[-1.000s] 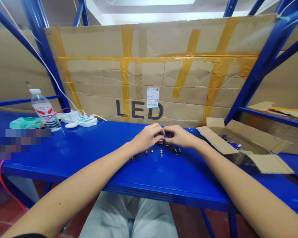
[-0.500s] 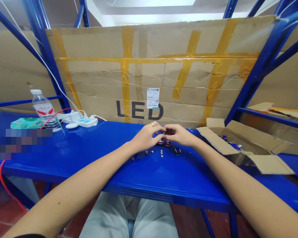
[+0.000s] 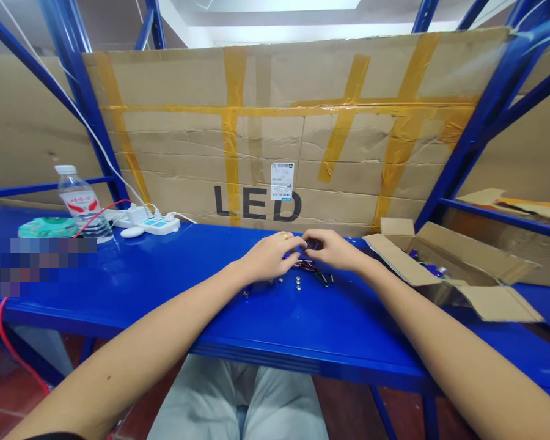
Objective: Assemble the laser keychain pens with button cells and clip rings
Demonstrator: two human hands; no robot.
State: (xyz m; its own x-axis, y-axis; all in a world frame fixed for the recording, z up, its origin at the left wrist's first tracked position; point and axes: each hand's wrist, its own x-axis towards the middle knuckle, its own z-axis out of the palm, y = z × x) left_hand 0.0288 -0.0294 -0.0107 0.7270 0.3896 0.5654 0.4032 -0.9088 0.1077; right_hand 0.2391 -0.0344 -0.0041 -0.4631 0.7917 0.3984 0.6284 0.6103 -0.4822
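Blue, glossy bench [image 3: 362, 342] fills the near part of my view, and 2 bare hands meet over its middle. From my end of the feed, the left hand [image 3: 266, 255] reaches in with fingers curled and its thumb apart from them; the right hand [image 3: 332, 249] is bent into a loose arch, its fingertips close against the left's. I cannot tell whether a small part is pinched between them, because the fingers cover the spot.

Just under that meeting point, partly hidden, lies a small tangle of red and dark strands [image 3: 306, 265]. On its near right side sit thin green-and-black loop-shaped pieces [image 3: 321, 278]. Closer to me, 3 small round silver pieces [image 3: 298, 283] form a short row, with 1 more silver piece [image 3: 281, 280] to their left, near the left hand. A small dark piece [image 3: 246, 294] lies by the left wrist.

My worry is the left hand: were its heel to drop or slide towards me, it could sweep those tiny rounds aside, and on so smooth a surface they might skid or roll. Lifting the tangle could snag the loops alongside. Anything slipping from the fingertips could also vanish behind the hands, where I see nothing.
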